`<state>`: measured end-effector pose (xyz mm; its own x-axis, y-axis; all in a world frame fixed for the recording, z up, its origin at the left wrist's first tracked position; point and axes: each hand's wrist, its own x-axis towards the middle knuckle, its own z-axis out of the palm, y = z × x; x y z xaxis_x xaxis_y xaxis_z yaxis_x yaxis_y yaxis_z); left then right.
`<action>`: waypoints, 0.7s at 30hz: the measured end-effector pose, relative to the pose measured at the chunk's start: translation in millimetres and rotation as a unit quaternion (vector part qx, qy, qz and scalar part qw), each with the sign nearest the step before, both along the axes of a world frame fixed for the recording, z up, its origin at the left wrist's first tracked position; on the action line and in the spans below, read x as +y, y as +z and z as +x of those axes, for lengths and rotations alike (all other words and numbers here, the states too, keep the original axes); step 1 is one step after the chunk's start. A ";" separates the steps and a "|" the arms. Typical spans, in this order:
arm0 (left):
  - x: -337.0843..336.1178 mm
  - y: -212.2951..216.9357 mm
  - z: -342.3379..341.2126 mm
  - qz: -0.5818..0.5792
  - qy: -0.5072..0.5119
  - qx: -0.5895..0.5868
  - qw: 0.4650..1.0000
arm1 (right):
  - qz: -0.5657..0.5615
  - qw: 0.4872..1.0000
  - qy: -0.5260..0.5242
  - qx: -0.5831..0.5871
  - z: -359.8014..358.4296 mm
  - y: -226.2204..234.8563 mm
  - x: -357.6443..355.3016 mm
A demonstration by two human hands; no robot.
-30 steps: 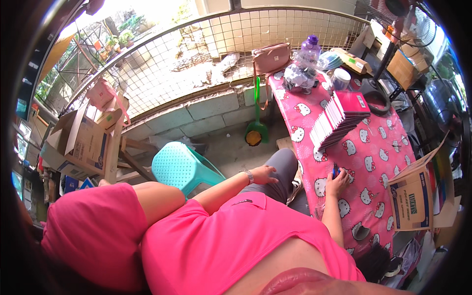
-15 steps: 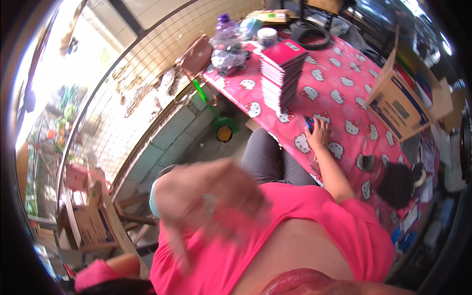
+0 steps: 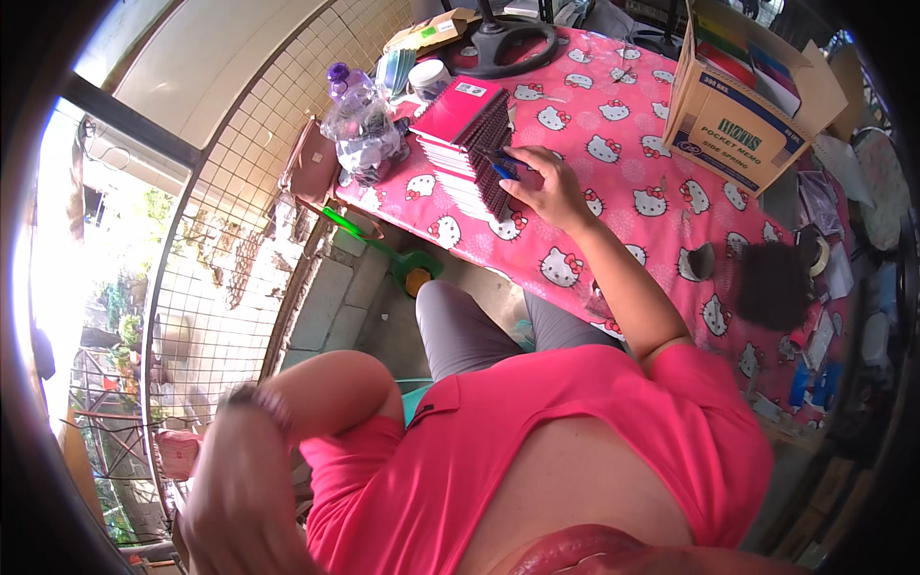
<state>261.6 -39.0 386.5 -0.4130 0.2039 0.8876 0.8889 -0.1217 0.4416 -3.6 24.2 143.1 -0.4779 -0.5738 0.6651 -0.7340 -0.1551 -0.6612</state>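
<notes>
A tall stack of spiral-bound notebooks (image 3: 462, 115) with a dark red cover on top stands on the table. At its right side is my right hand (image 3: 548, 190), thumb and fingers closed round a small blue-and-dark object (image 3: 504, 170), too small to name. I cannot tell whether this object touches the stack. Far from the table, at the lower left, my left hand (image 3: 244, 489) is raised beside my body, with a band at its wrist. Motion smears it, so its fingers and anything in them cannot be made out.
A pink cartoon-cat tablecloth (image 3: 613, 249) covers the table. An open cardboard box (image 3: 738, 129) stands at the right, a dark bundle (image 3: 774, 286) nearer me. Behind the stack are a white-lidded jar (image 3: 429, 77) and a black round-based stand (image 3: 503, 48). Wire mesh (image 3: 240, 163) runs along the left.
My right hand has moved left and away from me to the stack, carrying the blue object. My left hand has swung from before my chest out to the lower left. The view has shifted.
</notes>
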 end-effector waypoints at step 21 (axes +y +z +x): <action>-171.7 -160.0 -246.0 -0.429 0.442 -0.293 0.731 | 0.017 0.999 -0.007 0.049 -7.7 -15.4 -23.3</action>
<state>15.6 -210.7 226.5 -0.9783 0.0061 0.2070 0.0809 0.9313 0.3550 -11.3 0.9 127.7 -0.4189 -0.5908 0.6896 -0.7975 -0.1239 -0.5905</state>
